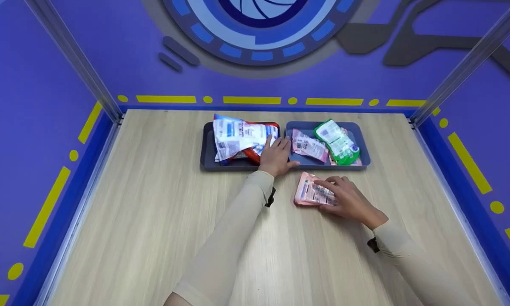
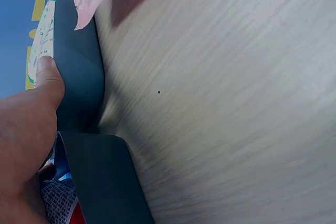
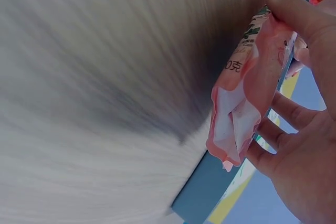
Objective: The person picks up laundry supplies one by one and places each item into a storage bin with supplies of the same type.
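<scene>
My right hand point(image 1: 350, 197) grips a pink snack packet point(image 1: 312, 190) by its right side, in front of the right tray. In the right wrist view the thumb is on one face of the pink packet point(image 3: 247, 82) and the fingers are on the other, with the packet raised off the wood. My left hand point(image 1: 276, 158) rests over the neighbouring walls of the two grey trays. Its thumb point(image 2: 48, 74) lies at the right tray's edge, while its other fingers reach over the left tray and are partly hidden in the left wrist view.
The left tray point(image 1: 208, 166) holds white-and-blue and red packets point(image 1: 240, 136). In the right tray point(image 1: 365, 159) lie a small pink packet point(image 1: 309, 145), a green-and-white one point(image 1: 338, 142) and another partly beneath it. Blue-purple panels point(image 1: 110, 55) enclose the wooden table point(image 1: 153, 221) at back and sides.
</scene>
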Tool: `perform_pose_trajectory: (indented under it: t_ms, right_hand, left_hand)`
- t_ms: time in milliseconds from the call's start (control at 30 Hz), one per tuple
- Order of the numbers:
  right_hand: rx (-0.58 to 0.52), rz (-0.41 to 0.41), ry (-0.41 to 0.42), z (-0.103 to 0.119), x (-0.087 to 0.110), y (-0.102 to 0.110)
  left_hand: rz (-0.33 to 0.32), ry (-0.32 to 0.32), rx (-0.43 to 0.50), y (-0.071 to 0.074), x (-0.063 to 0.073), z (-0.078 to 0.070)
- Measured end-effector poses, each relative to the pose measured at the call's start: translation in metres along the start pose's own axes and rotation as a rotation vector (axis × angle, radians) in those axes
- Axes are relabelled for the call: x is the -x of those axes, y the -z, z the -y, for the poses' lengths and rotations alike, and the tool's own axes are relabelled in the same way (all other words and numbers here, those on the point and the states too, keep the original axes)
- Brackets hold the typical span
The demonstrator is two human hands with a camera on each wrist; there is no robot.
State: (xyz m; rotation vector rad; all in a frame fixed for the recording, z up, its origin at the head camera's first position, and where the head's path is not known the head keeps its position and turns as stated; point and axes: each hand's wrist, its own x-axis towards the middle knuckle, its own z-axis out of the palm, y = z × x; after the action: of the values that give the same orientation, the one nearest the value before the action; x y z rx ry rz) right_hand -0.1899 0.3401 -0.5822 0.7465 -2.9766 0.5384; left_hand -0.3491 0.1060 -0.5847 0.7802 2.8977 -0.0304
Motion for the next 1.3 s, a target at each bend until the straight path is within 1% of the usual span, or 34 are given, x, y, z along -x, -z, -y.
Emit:
perform_pose_trajectory:
  t_ms: [167, 467, 833, 1000, 1167, 1300]
  right_hand:
    - [0.004, -0.019, 0.021, 0.000, 0.002, 0.002]
    - [0.002, -0.006, -0.011, 0.000, 0.002, 0.004]
    - [0.010, -0.008, -0.012, 0.001, 0.003, 0.009]
    - [0.008, -0.021, 0.000, 0.000, 0.002, 0.013]
    - [0.007, -0.041, 0.017, -0.001, -0.001, 0.019]
    - [0.007, -0.025, 0.001, -0.001, -0.003, 0.026]
  left_hand:
    - [-0.008, -0.001, 0.001, -0.001, 0.000, 0.000]
    - [-0.002, 0.006, 0.002, 0.001, 0.001, -0.001]
    - [-0.014, -0.006, 0.010, 0.001, 0.001, 0.000]
    - [-0.003, -0.003, 0.009, 0.000, 0.001, 0.000]
    - [-0.006, -0.005, 0.012, 0.000, 0.001, 0.000]
    - [-0.013, -0.008, 0.014, 0.001, 0.002, 0.000]
